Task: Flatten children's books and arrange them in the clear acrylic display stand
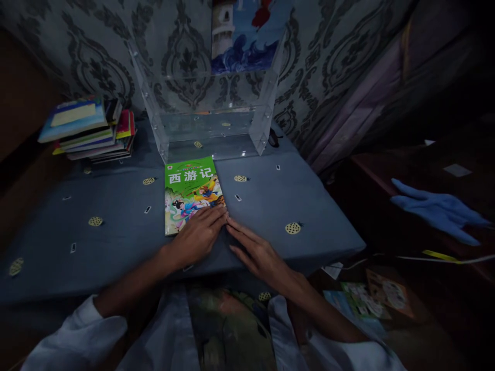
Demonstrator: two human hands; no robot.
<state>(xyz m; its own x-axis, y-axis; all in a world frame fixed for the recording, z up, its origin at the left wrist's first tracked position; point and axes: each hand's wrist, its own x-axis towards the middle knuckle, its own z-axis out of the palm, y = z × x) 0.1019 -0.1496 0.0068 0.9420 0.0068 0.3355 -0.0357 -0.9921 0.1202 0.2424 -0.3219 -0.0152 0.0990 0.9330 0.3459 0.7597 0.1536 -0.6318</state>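
Two hands, one left hand [199, 232] and one right hand [263, 255], are sharing one green-covered storybook [189, 193].
One table [266, 206] is carrying one clear rack [265, 121] and one stack of books [91, 131], too dim for an exact count; one blue glove [436, 208], one sea picture [247, 56] and at least two colourful booklets [390, 292] are also showing.

Beyond the far edge of the table [266, 201] stands a grey wall [154, 46] with a dark leafy pattern. Past the right edge hangs what may be a purplish curtain [344, 116]. The floor [419, 340] beyond the near right corner is dimly lit.
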